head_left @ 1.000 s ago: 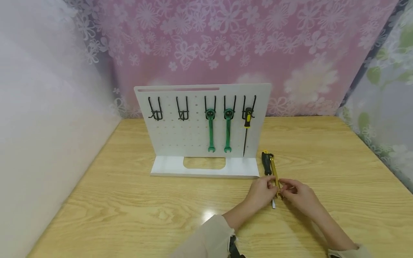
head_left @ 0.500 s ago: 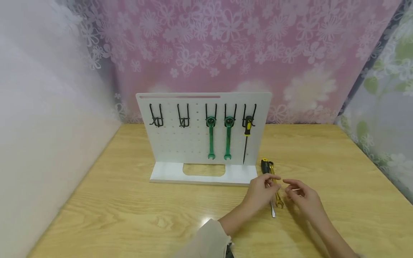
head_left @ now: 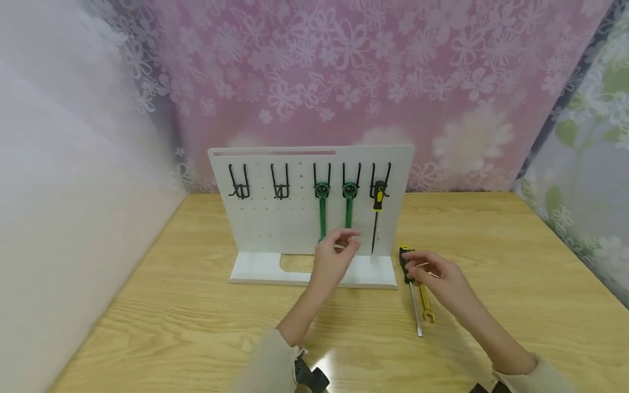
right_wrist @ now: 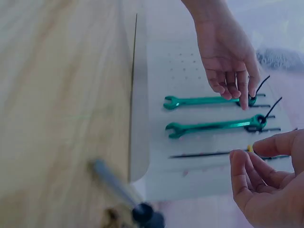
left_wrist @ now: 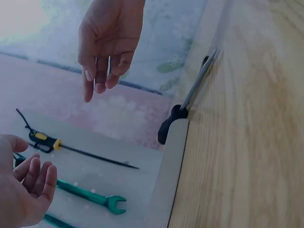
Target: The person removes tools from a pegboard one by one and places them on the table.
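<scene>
My left hand [head_left: 333, 259] hovers before the pegboard, fingers loosely bent and holding nothing. In the head view it covers the lower ends of two green wrenches [head_left: 322, 213] hanging there. My right hand [head_left: 442, 281], also holding nothing with relaxed fingers, is above the tools on the table. Beneath it lie a black-and-yellow flathead screwdriver [head_left: 414, 303] and a yellow wrench [head_left: 426, 305], side by side and partly hidden. Another screwdriver [head_left: 378, 204] hangs from the rightmost hook. In the right wrist view, my left hand [right_wrist: 228, 57] appears in front of the green wrenches.
The white pegboard [head_left: 265, 229] stands on its base at the middle of the wooden table [head_left: 187, 327]. Two black hooks [head_left: 239, 183] at its left hold no tools. A white wall rises on the left, and a pink floral curtain [head_left: 304, 71] hangs behind.
Both hands were together at the yellow wrench, then drew apart from it. The left hand has moved left to the pegboard; the right hand has shifted slightly up and left over the screwdriver.
</scene>
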`<state>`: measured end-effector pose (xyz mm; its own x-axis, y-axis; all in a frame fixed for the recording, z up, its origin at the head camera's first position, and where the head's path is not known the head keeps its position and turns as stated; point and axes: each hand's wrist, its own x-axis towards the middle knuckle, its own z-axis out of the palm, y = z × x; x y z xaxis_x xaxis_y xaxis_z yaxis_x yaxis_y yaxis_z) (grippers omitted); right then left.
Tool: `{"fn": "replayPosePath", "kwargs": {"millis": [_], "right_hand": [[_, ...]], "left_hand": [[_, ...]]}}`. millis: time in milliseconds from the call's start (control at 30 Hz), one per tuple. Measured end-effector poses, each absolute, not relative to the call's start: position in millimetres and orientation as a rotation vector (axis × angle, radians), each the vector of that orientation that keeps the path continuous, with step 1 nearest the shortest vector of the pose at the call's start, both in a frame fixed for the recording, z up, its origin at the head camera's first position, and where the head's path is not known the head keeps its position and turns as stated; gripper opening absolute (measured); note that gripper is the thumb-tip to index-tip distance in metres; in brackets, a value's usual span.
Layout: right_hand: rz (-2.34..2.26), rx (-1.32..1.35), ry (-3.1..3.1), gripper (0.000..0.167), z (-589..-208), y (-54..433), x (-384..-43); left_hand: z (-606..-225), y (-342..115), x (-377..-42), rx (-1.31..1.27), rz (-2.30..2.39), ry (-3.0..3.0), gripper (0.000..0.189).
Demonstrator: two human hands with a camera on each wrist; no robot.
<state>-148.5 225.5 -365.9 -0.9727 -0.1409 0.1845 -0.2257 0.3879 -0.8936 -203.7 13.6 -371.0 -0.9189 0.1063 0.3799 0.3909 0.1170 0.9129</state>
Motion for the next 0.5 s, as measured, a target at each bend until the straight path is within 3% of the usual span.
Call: {"fn": "replayPosePath", "kwargs": {"millis": [200,500], "right_hand": [[1.747,0.509,-2.530,0.028,-359.5,193.7,-171.2],[1.777,0.536,-2.568,0.034,-361.9,143.2,-202.0]], "left_hand": [[-361.5,-14.4,-212.2,-0.325,-1.854,-1.976,0.013],[-362.8,-26.4,-228.7,-0.214,-1.908,-1.944,0.020]]}}
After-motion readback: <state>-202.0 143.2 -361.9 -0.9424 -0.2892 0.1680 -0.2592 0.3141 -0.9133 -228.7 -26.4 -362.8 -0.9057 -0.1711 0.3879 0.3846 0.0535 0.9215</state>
